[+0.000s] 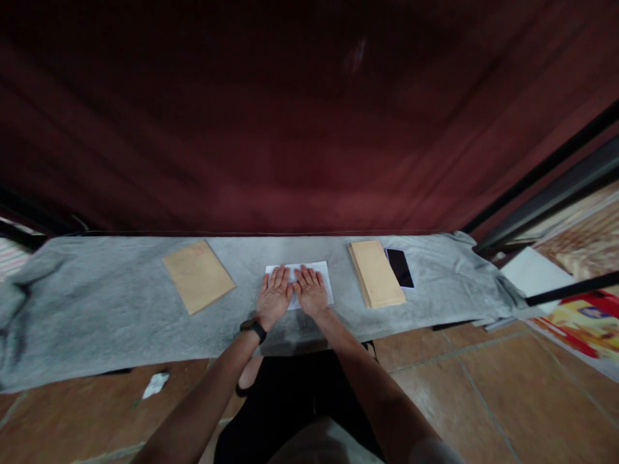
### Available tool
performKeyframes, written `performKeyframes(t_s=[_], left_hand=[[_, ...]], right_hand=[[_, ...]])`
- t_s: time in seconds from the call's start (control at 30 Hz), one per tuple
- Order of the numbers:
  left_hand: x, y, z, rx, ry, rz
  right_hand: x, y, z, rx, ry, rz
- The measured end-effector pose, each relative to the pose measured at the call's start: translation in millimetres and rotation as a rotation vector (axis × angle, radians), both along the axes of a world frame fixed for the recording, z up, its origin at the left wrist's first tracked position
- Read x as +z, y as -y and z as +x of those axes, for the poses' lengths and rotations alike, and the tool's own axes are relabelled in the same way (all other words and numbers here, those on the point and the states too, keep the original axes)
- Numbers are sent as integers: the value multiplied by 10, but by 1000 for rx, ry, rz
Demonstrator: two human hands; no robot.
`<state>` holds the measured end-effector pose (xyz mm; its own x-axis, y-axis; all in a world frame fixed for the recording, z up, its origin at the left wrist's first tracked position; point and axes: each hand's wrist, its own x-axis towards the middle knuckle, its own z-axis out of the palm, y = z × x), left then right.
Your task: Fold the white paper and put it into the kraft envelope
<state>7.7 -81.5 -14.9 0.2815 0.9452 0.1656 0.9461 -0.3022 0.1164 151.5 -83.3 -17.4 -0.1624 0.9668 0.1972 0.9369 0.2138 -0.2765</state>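
Note:
A white sheet of paper (329,290) lies on the grey cloth in the middle. Both palms rest on it side by side, thumbs almost touching. My left hand (275,293), with a dark watch at the wrist, is flat with its fingers spread over the paper's left part. Flat on the right part is my right hand (310,290), fingers also spread. A brown envelope (199,277) lies to the left of the hands. To the right sits a stack of brown envelopes (378,273), with a dark-screened phone (400,268) beside it.
Grey cloth (120,303) covers the long narrow surface. A dark red wall or curtain (309,161) rises behind it. Dark metal bars stand at the right, near a colourful printed package (585,322). A crumpled white tissue (155,385) lies on the tiled floor.

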Motion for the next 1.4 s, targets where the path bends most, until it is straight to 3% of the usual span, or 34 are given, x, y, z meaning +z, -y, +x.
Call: performKeyframes(t_s=[0.27, 0.53, 0.7, 0.8, 1.13, 1.3, 1.4], left_hand=[[5, 1, 19, 19, 15, -16], [28, 123, 118, 73, 21, -46], [14, 425, 317, -100, 54, -52], [8, 503, 323, -133, 83, -47], [-13, 571, -101, 107, 64, -43], [-41, 625, -159, 156, 64, -9], [-49, 622, -148, 161, 55, 3]], right_hand=[[-111, -115, 322, -166, 51, 39], [-151, -59, 382, -199, 70, 58], [-141, -56, 390, -192, 82, 27], [-137, -52, 395, -191, 72, 32], [-119, -35, 382, -186, 22, 65], [-78, -30, 370, -208, 25, 59], [-78, 118, 289, -172, 28, 90]])
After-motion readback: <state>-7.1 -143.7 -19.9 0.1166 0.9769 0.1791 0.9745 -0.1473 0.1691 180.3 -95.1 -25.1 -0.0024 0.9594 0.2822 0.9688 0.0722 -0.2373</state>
